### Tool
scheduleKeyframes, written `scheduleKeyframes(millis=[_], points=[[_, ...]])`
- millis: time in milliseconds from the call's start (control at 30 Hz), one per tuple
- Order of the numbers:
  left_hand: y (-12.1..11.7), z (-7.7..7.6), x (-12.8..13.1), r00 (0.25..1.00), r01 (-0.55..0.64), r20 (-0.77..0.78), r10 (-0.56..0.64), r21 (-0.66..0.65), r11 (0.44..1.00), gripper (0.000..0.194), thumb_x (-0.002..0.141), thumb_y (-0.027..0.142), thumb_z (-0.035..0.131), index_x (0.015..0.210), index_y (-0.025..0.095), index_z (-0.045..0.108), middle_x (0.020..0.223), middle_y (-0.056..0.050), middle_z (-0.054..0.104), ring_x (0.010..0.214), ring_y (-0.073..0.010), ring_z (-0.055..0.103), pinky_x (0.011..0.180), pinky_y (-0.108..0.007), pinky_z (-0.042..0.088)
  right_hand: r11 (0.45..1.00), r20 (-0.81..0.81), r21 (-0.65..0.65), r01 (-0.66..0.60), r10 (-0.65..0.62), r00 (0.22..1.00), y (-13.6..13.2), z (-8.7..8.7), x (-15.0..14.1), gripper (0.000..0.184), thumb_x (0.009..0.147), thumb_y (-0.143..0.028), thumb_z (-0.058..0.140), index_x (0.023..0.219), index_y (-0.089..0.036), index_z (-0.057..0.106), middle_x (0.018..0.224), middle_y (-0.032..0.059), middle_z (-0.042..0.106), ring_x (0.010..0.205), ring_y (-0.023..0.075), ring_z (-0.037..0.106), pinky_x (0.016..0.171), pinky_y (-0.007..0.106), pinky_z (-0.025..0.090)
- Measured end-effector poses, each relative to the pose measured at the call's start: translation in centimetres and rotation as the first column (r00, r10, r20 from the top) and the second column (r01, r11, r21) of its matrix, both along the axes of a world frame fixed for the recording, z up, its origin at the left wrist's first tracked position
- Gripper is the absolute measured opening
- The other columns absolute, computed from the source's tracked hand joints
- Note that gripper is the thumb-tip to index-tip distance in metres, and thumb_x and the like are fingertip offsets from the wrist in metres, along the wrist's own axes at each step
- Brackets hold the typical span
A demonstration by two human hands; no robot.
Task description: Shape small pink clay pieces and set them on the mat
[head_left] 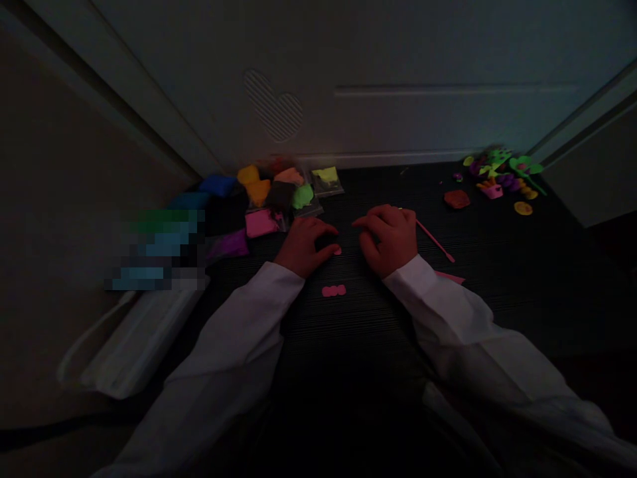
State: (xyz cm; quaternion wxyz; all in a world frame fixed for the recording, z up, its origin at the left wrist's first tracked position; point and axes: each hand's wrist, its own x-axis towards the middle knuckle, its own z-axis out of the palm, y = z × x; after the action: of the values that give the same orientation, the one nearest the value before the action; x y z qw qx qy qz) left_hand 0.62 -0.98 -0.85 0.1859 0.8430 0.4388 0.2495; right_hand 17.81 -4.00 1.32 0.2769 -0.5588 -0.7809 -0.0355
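Observation:
In dim light my left hand (304, 244) rests on a dark ribbed mat (378, 318), fingers curled down onto a small pink clay piece (337, 250). My right hand (389, 238) lies beside it, fingers bent, with a thin pink modelling stick (434, 241) held in it and pointing right. Two small flat pink clay discs (333, 290) lie joined on the mat just in front of my wrists. Both arms are in white sleeves.
Several bags of coloured clay (279, 192) lie at the back left against a white door (348, 79). A brown clay lump (456, 198) and a clay flower figure (502, 174) sit at the back right. A white plastic bag (129, 345) lies left.

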Motion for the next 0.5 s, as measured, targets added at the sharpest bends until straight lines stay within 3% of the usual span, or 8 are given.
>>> scheduleKeyframes(millis=[267,500], points=[[0.04,0.12,-0.49,0.999,-0.048,-0.023,0.048,0.013,0.999,0.022,0.07,0.031,0.045,0.085,0.019,0.054,0.083,-0.002,0.053,0.084,-0.0153,0.044,0.077,-0.03,0.032,1.0,-0.038,0.005,-0.022,0.022,0.999,-0.1,0.12,0.01,0.02,0.073,-0.02,0.04,0.085,-0.022,0.056,0.085,0.0025,0.049,0.081,0.0175,0.04,0.074,0.035,0.019],[0.08,-0.15,-0.32,0.997,-0.046,-0.053,0.048,0.051,0.998,0.024,0.066,0.035,0.05,0.084,0.019,0.054,0.078,-0.002,0.052,0.08,-0.015,0.045,0.075,-0.031,0.033,0.996,0.002,-0.043,-0.074,0.074,0.997,-0.49,0.21,-0.47,0.021,0.072,-0.021,0.04,0.085,-0.022,0.056,0.085,0.003,0.051,0.078,0.0178,0.041,0.072,0.034,0.019]])
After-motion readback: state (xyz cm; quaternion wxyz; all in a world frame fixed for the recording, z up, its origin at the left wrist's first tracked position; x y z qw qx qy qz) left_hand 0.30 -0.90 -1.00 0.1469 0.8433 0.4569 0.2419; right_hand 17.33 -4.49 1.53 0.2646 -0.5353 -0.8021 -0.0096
